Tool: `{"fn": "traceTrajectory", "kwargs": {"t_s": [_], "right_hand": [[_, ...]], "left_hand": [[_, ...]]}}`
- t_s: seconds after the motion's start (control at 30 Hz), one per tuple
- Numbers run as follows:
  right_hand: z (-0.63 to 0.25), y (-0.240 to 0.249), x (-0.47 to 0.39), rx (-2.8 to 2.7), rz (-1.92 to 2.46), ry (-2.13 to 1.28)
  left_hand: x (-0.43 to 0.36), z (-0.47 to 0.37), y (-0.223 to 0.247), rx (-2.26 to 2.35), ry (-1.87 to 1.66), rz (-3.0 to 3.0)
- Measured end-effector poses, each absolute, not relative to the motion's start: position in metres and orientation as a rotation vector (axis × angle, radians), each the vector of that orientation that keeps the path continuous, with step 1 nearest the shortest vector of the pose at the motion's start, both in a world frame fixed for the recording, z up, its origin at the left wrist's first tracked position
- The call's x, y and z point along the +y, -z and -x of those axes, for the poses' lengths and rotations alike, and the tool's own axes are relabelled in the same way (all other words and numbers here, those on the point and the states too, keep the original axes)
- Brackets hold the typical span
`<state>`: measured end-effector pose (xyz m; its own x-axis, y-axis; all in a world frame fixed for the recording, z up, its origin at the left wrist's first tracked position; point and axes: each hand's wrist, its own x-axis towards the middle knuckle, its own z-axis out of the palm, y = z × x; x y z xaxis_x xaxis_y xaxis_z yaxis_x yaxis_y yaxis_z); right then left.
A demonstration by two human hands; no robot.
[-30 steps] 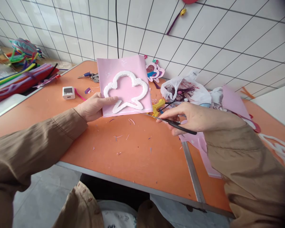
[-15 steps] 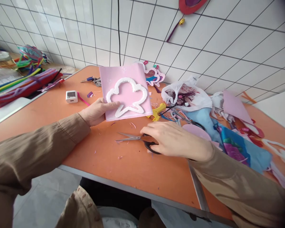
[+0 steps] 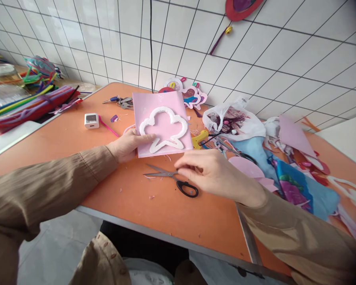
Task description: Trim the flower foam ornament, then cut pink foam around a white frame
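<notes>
While the orange table (image 3: 77, 150) is spreading under a white tiled wall (image 3: 284, 59), a white plastic bag (image 3: 243, 122) at two o'clock is lying crumpled, its dark contents unclear. The left hand (image 3: 127, 144) is pinching the lower left edge of a pink foam sheet (image 3: 163, 118) bearing a white cloud outline (image 3: 163, 126). The right hand (image 3: 213, 174), fingers loosely curled, is hovering over the black-handled scissors (image 3: 178, 180) lying flat at six o'clock of the sheet; whether it is touching them I cannot tell. A small white cube (image 3: 91, 120) is sitting at nine o'clock.

One pink foam sheet (image 3: 161, 122) bearing one white cloud outline (image 3: 163, 127). One pair of scissors (image 3: 173, 180). One white cube (image 3: 91, 120). One yellow glue gun (image 3: 199, 138). One plastic bag (image 3: 234, 120). Two hands: left hand (image 3: 127, 144), right hand (image 3: 213, 174).
</notes>
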<state>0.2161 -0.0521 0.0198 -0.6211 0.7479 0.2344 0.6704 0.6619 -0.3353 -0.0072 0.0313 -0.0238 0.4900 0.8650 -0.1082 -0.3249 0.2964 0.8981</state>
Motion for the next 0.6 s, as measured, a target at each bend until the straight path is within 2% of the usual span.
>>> {"fn": "traceTrajectory", "kwargs": {"t_s": [0.13, 0.23, 0.5, 0.6], "right_hand": [[-0.201, -0.004, -0.047, -2.403, 0.926, 0.245], [-0.194, 0.003, -0.042, -2.490, 0.970, 0.444], [-0.204, 0.008, -0.034, -2.534, 1.059, 0.462], [-0.212, 0.006, -0.029, -2.395, 1.082, 0.380]], "left_hand": [[0.029, 0.006, 0.031, 0.624, -0.820, -1.007], [0.029, 0.006, 0.036, 0.610, -0.775, -1.053], [0.029, 0.006, 0.036, 0.555, -0.733, -1.186], [0.030, 0.008, 0.034, 0.565, -0.758, -1.142]]}}
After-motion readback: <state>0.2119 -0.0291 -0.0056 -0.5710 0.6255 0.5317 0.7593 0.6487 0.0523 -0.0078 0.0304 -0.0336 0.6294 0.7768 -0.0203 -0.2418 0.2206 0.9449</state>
